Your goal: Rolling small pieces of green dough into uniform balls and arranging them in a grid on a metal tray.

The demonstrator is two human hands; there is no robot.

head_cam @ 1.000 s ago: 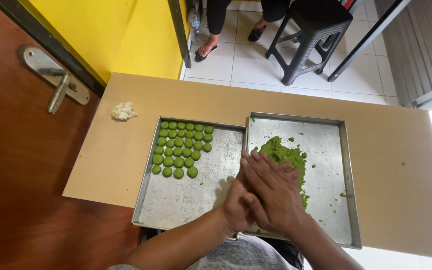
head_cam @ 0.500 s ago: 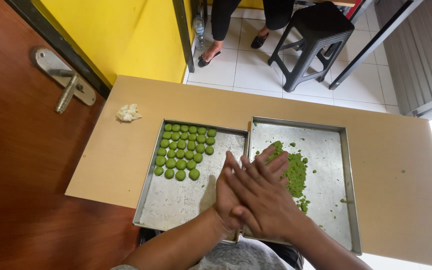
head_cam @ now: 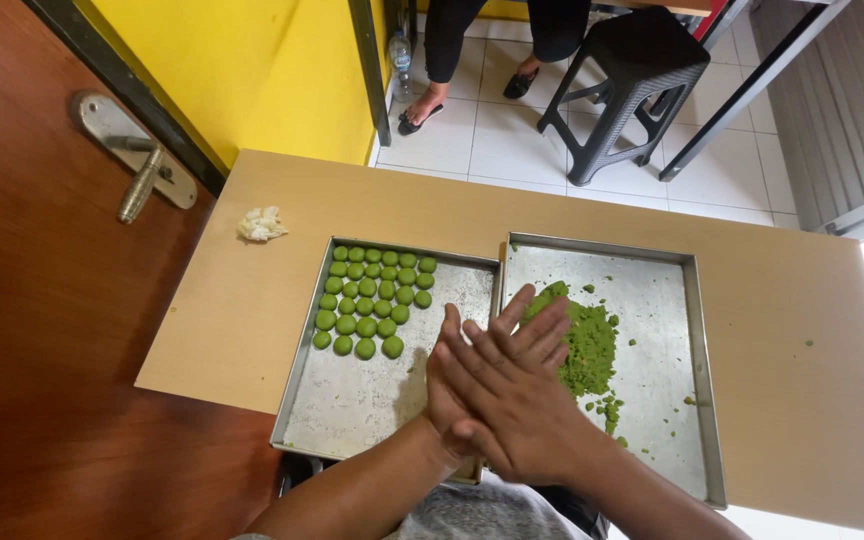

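Right, left hand (head_cam: 452,395) and right hand (head_cam: 512,400) pressed palm-to-palm, contents hidden, crumbly green dough heap (head_cam: 584,345) at 1 o'clock: likely soft, sticky; pinch small bits.

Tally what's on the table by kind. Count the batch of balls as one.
Metal trays: 2 (left tray, right tray)
Batch of green balls: 1
Loose green dough pile: 1
White crumpled wad: 1
Total: 5

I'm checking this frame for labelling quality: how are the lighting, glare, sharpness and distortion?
Head view: even daylight, blown out white at the right edge; dull sheen on the left tray and right tray, no hard glare; pressed-together left hand and right hand sharp, casting a soft shadow; green dough balls crisp; wide-angle lens bends the table edges.
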